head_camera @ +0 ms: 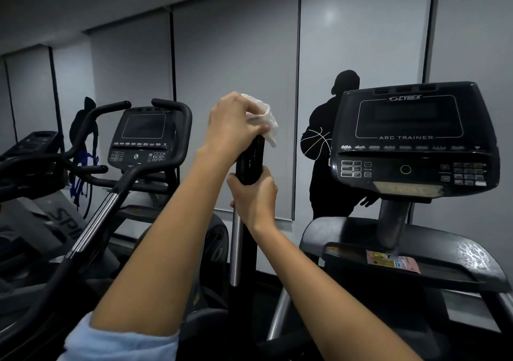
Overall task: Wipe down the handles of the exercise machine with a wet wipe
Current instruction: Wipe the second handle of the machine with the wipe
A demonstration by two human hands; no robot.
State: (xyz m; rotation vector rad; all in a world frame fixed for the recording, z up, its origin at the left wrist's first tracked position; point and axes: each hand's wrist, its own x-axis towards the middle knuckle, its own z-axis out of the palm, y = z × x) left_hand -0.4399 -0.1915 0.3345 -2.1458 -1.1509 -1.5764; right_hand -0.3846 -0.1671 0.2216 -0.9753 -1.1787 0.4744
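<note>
A black upright handle of the exercise machine rises in the middle of the view, with a chrome tube below it. My left hand covers the handle's top end and presses a crumpled white wet wipe against it; the wipe hangs out to the right of my fingers. Lower down, my right hand is wrapped around the same handle. The handle's tip is hidden under the wipe and my left hand.
The machine's black console, marked ARC TRAINER, stands at the right above a black tray. A second machine with a console and curved black handles stands at the left. Grey blinds with dark figure graphics cover the wall behind.
</note>
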